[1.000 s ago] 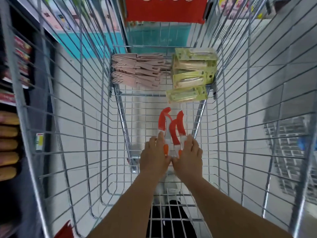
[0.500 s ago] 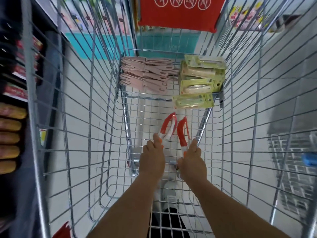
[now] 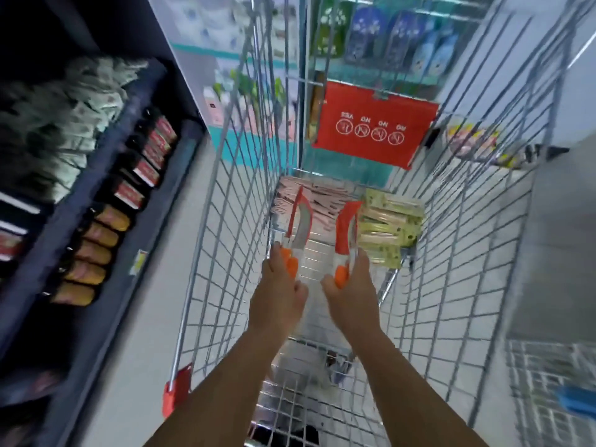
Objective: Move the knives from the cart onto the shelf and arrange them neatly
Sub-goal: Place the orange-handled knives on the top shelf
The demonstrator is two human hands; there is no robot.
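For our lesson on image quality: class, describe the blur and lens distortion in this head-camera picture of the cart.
Head view: motion blur smears the left shelf goods and the pink knives; the orange-handled knives in the left hand and right hand stay fairly legible; wide-angle distortion bows and splays the cart wires.

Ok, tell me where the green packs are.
Head view: the green packs lie at the cart's far right end, beside the pink packs.

The cart (image 3: 225,240) is shiny metal wire with a red plastic corner cap (image 3: 175,393); the knives (image 3: 298,217) sit in clear glossy plastic packs with orange-red plastic handles; at 9 o'clock, the shelf (image 3: 96,221) looks dark and matt
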